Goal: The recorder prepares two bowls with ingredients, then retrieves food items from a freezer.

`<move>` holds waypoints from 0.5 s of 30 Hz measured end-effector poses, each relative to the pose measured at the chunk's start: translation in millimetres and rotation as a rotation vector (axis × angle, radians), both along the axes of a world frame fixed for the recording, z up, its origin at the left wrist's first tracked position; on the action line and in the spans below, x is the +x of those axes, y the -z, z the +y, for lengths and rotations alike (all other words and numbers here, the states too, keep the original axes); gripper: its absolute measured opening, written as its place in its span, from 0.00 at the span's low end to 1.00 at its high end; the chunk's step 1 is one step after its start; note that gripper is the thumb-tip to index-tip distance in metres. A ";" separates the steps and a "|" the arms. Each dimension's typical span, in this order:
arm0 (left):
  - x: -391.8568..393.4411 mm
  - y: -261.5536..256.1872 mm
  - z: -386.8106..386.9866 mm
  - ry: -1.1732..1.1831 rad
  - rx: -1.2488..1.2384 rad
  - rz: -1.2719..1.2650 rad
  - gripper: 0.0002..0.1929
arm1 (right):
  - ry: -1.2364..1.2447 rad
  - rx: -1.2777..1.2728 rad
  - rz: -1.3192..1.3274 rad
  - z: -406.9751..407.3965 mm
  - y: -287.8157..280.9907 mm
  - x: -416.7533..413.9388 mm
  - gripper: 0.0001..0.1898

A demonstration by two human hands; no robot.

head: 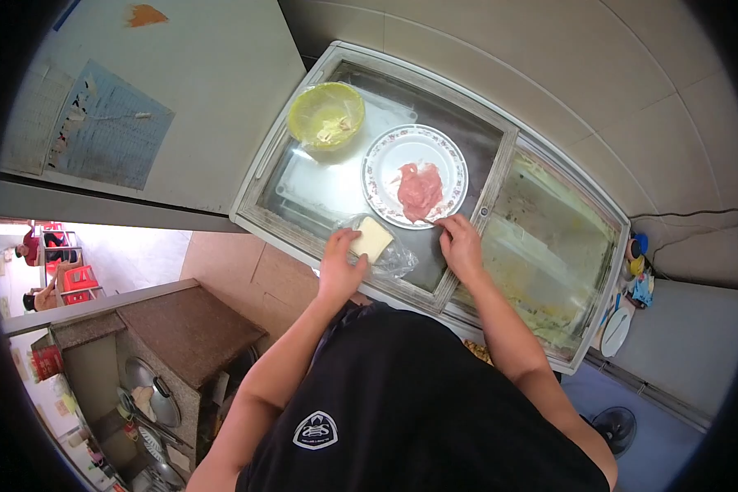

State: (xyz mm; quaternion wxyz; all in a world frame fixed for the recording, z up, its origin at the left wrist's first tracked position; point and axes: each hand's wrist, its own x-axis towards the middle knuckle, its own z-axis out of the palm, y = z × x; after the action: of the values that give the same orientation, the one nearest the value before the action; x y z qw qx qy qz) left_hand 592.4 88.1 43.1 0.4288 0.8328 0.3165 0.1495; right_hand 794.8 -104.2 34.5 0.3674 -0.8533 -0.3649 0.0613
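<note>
My left hand grips the near-left edge of a stack of square, pale yellow dough wrappers, its thumb and fingers apart at two corners. The stack lies on a crumpled clear plastic bag. My right hand is at the near rim of a white plate with a floral border. Its fingers pinch a thin utensil, mostly hidden, whose end reaches over the rim towards a mound of pink minced meat paste.
A yellow bowl under clear plastic film stands at the far left on the glass-topped chest freezer. A tiled wall rises behind it. A white cabinet is on the left; a white dish and a fan are on the right.
</note>
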 end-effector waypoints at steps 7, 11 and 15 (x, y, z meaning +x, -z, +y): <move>-15.3 17.5 17.1 -0.150 -0.114 0.103 0.21 | 0.064 0.068 0.062 5.6 5.3 -22.8 0.12; -16.3 23.8 14.2 -0.123 -0.225 0.123 0.20 | 0.092 0.067 0.126 8.8 19.8 -31.2 0.12; -16.1 31.1 16.6 -0.146 -0.343 0.120 0.20 | 0.187 0.129 0.707 18.9 35.4 -42.5 0.11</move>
State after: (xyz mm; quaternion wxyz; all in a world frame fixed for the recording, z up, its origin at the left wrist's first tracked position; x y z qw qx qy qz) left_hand 576.3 104.7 12.0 0.5329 0.7297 0.4219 0.0740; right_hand 752.4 -85.3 -0.9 0.5278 -0.7842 -0.1389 0.2954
